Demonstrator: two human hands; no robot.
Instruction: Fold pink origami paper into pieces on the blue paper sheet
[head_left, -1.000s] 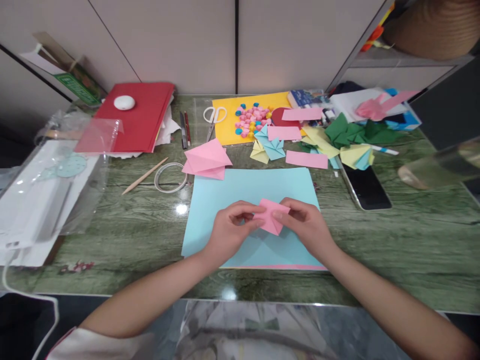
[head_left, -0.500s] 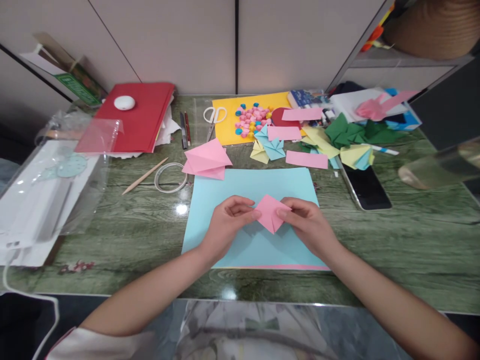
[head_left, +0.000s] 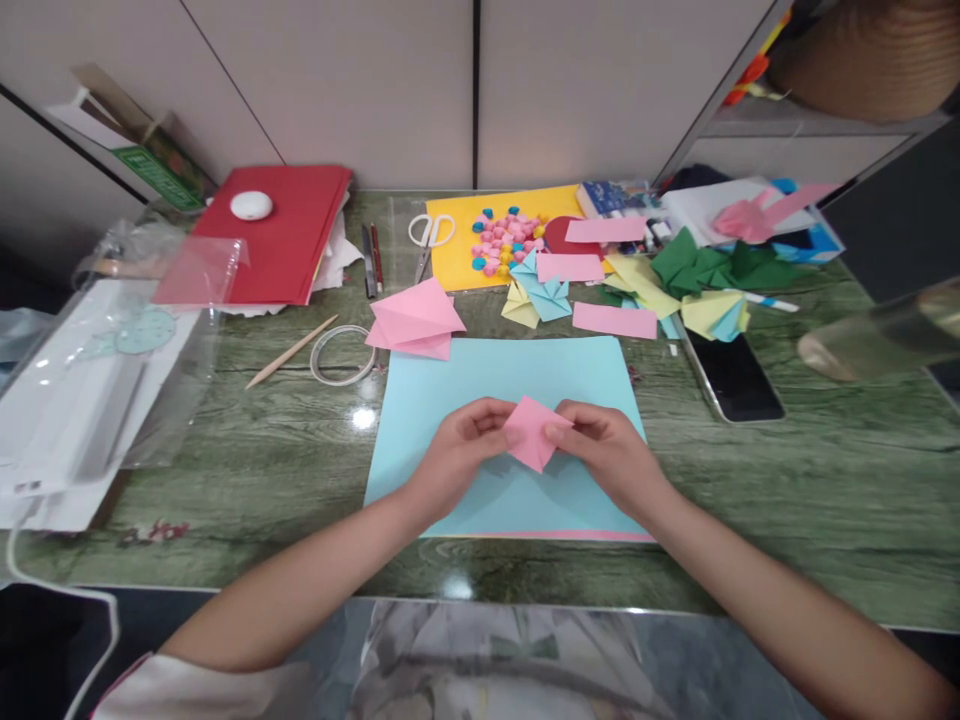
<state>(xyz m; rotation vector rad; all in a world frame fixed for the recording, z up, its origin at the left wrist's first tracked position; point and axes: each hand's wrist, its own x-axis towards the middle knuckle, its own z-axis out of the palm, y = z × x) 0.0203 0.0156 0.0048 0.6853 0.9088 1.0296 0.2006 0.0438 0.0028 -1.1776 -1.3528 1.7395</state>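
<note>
Both hands pinch a small folded pink paper [head_left: 531,432] just above a light blue sheet [head_left: 480,375] on the green table. My left hand [head_left: 457,462] grips its left edge with curled fingers. My right hand [head_left: 609,455] grips its right edge, thumb pressed on top. A larger folded pink paper [head_left: 414,320] lies beyond the blue sheet's far left corner.
A tape ring [head_left: 341,355] and a wooden stick [head_left: 289,352] lie left of the sheet. A phone [head_left: 731,375] lies to the right. Scissors [head_left: 427,238], a yellow sheet [head_left: 457,262] with small paper pieces, folded paper shapes [head_left: 544,292] and a red folder [head_left: 281,235] crowd the back.
The pink paper has shifted slightly between my fingers, rising a little then settling lower and leftward. My hands stay in nearly the same place.
</note>
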